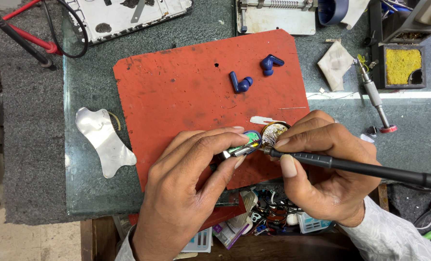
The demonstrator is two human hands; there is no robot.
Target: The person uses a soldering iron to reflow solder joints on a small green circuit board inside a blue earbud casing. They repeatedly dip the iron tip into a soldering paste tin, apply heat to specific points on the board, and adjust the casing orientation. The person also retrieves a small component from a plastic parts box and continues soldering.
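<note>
Two hands meet over a small opened round device (273, 134) on the red mat (186, 92).
Left hand (191, 183) pinches metal tweezers (239, 150); right hand (329, 164), fingers curled, grips a black soldering iron (360, 167), its tip at the device near the mat's near-right edge.

bare hands (186, 193), white patterned sleeve (394, 237)
</note>
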